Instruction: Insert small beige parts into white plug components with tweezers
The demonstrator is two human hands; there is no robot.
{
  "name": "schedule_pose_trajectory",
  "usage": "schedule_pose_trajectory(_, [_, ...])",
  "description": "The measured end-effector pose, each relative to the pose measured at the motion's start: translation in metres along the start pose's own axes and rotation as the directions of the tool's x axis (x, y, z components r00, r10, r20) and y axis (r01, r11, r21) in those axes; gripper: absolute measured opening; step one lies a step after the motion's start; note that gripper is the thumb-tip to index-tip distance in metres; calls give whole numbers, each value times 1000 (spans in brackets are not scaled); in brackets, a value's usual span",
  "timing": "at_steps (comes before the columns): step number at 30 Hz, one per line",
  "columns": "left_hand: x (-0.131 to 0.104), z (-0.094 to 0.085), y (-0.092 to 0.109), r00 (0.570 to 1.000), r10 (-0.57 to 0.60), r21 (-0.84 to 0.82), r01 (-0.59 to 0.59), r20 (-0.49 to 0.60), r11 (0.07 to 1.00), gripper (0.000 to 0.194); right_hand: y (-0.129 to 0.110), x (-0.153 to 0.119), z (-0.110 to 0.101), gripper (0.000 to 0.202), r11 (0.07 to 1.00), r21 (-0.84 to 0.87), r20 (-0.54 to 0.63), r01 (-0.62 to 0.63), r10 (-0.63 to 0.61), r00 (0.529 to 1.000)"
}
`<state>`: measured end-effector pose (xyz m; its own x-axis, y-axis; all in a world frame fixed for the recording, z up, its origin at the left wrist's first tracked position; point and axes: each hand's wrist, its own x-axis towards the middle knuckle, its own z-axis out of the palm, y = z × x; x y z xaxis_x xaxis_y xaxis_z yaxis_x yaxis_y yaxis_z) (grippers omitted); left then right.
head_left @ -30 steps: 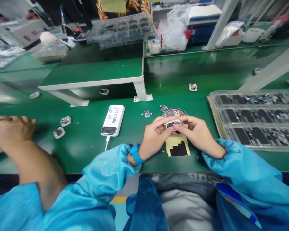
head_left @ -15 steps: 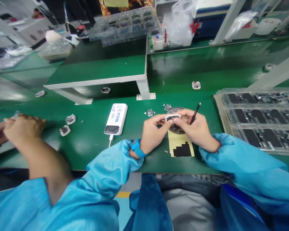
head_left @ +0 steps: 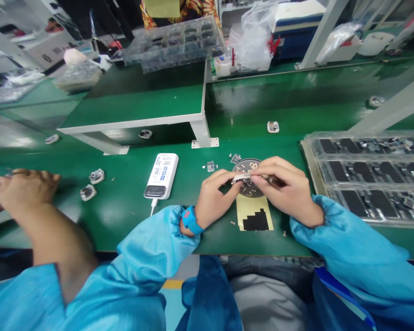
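My left hand [head_left: 214, 195] is closed, pinching a small white plastic housing [head_left: 242, 177] between thumb and fingers. On the right end of that housing, the fingertips of my right hand [head_left: 287, 188] are pressed together; the dark pen-like tool it carried is not clearly visible. Directly beneath both hands lies a round dark dish [head_left: 239, 167] with small pale pieces in it. A yellow backing sheet [head_left: 242, 208] with black stickers [head_left: 257, 221] sits just in front of the dish. Two small metal parts, one a bracket-like piece [head_left: 210, 166], rest to the left.
A white power bank [head_left: 161, 176] with a cable lies left of my hands. Clear trays [head_left: 310, 158] of dark parts stand at the right. A raised green shelf [head_left: 138, 103] is behind. Several white housings [head_left: 273, 127] dot the bench. A co-worker's hands [head_left: 27, 188] are far left.
The housing is turned so its pale side shows. My right hand has rolled over it, and the dark tool no longer sticks up. The view has shifted slightly.
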<state>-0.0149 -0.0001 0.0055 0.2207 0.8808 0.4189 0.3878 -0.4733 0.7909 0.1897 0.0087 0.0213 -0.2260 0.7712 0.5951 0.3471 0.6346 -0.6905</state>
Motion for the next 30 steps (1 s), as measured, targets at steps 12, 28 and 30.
schedule_pose_trajectory(12, [-2, 1, -4, 999, 5, 74, -8, 47, 997, 19, 14, -9, 4, 17, 994, -77, 127, 74, -63, 990])
schedule_pose_trajectory(28, [15, 5, 4, 997, 72, 100, -70, -11, 993, 18, 11, 0, 0, 12, 1000, 11, -45, 23, -23, 999])
schedule_pose_trajectory(30, [13, 5, 1, 998, 65, 100, -64, -7, 993, 17, 13, -1, 1, 14, 1000, 10, -26, 16, -16, 1000])
